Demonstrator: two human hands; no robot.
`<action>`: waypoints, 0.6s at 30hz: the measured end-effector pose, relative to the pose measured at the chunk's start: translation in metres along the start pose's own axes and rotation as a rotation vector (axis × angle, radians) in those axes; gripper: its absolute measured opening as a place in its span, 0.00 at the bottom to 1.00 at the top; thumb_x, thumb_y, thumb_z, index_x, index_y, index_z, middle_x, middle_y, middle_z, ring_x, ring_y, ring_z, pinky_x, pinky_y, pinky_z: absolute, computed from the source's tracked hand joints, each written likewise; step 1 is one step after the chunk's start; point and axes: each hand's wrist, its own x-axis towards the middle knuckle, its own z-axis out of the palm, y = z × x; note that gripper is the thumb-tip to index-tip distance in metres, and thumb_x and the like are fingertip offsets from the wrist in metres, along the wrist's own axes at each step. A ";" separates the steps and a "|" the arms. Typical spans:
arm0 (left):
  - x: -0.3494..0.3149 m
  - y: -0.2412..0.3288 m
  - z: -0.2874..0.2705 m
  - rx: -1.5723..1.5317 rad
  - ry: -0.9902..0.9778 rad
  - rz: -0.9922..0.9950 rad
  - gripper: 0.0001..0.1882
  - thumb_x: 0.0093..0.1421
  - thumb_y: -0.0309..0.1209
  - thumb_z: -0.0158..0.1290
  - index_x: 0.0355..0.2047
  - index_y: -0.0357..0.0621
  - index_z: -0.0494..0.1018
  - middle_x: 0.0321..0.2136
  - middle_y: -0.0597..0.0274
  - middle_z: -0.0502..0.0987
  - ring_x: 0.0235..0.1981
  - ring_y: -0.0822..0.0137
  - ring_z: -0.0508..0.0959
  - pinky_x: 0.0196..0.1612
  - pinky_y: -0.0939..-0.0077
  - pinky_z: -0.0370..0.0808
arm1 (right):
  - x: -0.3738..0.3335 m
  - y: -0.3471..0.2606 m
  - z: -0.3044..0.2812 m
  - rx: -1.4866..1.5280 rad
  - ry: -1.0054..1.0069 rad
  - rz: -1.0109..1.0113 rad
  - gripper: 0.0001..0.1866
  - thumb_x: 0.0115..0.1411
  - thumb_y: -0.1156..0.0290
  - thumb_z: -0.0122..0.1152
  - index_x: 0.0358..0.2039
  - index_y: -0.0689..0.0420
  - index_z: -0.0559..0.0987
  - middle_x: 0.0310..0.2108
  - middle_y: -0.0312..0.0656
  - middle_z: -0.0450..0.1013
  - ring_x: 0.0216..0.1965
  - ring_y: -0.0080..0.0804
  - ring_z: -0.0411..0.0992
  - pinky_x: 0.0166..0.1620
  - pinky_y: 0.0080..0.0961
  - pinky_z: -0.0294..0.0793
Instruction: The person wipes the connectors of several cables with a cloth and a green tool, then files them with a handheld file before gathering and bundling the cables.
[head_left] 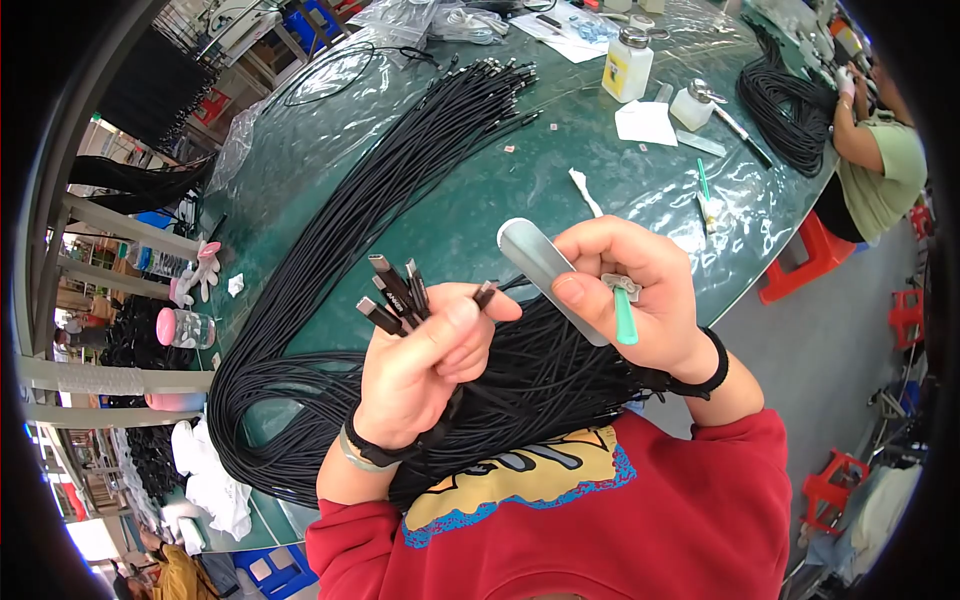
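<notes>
My left hand [425,365] is closed round several black cable ends; their plugs [385,312] fan out above the thumb and fingers. One plug [485,294] pokes out apart from the rest by the index fingertip. To the right, my right hand [650,285] pinches a flat silvery strip [540,262] with a rounded end, slanting up toward the left. The same hand has a green stick [625,318] with a crumpled whitish piece [618,285] around it, tucked in the fingers. Beneath both hands runs a thick bundle of black cables [300,270], looping at the left across the table.
The table [480,190] has a green, plastic-covered top. Two pump bottles [627,68], a white paper [645,122] and a green-handled brush [706,200] stand or lie at the far right. Another person [880,150] works beside a cable coil [785,110]. Red stools [810,262] are on the floor.
</notes>
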 end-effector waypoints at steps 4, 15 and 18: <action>-0.002 -0.005 0.001 0.402 0.137 0.180 0.14 0.52 0.28 0.50 0.36 0.29 0.68 0.12 0.74 0.58 0.12 0.82 0.54 0.15 0.87 0.47 | 0.002 0.001 0.002 0.012 0.049 0.005 0.07 0.49 0.76 0.58 0.30 0.60 0.73 0.14 0.30 0.64 0.16 0.13 0.60 0.20 0.13 0.58; -0.004 -0.012 0.007 0.354 0.218 0.167 0.10 0.51 0.25 0.52 0.34 0.31 0.72 0.15 0.73 0.65 0.13 0.83 0.57 0.16 0.87 0.51 | 0.017 0.002 0.014 -0.257 -0.027 -0.345 0.09 0.48 0.77 0.58 0.32 0.63 0.72 0.17 0.33 0.66 0.17 0.15 0.61 0.22 0.12 0.59; -0.005 -0.015 0.012 0.524 0.240 0.248 0.10 0.51 0.24 0.53 0.33 0.32 0.73 0.16 0.72 0.66 0.15 0.82 0.59 0.17 0.87 0.54 | 0.029 -0.006 0.019 -0.165 0.054 -0.224 0.09 0.48 0.77 0.58 0.31 0.63 0.72 0.17 0.32 0.66 0.17 0.14 0.61 0.21 0.12 0.59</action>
